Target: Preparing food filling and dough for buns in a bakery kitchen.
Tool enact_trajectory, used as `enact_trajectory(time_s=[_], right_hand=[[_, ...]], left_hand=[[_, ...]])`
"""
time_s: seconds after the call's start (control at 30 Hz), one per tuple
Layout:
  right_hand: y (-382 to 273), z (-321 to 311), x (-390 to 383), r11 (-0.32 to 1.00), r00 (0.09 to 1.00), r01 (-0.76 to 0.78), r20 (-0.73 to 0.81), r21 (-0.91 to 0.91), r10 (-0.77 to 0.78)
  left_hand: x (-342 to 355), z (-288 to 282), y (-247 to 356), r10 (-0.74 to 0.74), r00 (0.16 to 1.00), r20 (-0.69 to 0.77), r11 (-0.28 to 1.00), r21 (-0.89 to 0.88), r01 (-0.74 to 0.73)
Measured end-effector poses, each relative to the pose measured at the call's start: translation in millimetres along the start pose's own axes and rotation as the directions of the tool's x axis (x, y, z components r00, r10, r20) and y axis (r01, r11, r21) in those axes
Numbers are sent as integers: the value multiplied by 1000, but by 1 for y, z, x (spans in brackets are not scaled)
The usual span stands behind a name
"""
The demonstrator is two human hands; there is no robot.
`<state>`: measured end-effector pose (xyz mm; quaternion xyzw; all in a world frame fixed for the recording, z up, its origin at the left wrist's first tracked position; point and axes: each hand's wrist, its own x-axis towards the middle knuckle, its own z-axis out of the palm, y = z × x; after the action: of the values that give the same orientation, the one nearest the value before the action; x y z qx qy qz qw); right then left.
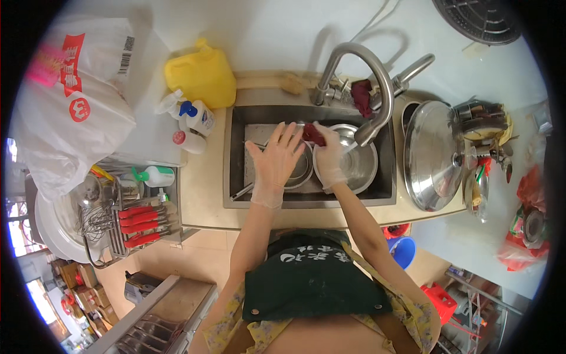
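Note:
My left hand [276, 159], in a clear glove, is open with fingers spread over the left part of the steel sink [384, 194], above a round metal vessel [302, 176]. My right hand [328, 158], also gloved, grips a dark red cloth [313, 133] just beside the left fingertips, over a large steel bowl [359, 174] in the sink's right part. Above that bowl curves the tap [377, 76], with what looks like water under its spout. A second maroon cloth [361, 97] hangs behind the tap.
A yellow jug [200, 76] and pump bottles [200, 118] stand back left. A rack with red-handled utensils [138, 224], white plates [56, 230] and a white plastic bag [76, 135] fill the left. A large steel lid [430, 153] stands right of the sink; a blue bucket [402, 252] is below.

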<state>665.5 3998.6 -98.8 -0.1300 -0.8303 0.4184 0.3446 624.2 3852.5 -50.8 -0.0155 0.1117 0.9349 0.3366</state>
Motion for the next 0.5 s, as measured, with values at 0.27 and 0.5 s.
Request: enact_trajectory(time_s=[0.27, 0.5], right_hand=[[-101, 4, -53, 989, 903, 75, 411, 126, -121], [-109, -6, -18, 962, 908, 272, 323, 36, -269]], left_hand=[[1, -45, 7, 67, 994, 91, 997, -55, -62], [-2, -7, 16, 125, 992, 2, 988, 92, -125]])
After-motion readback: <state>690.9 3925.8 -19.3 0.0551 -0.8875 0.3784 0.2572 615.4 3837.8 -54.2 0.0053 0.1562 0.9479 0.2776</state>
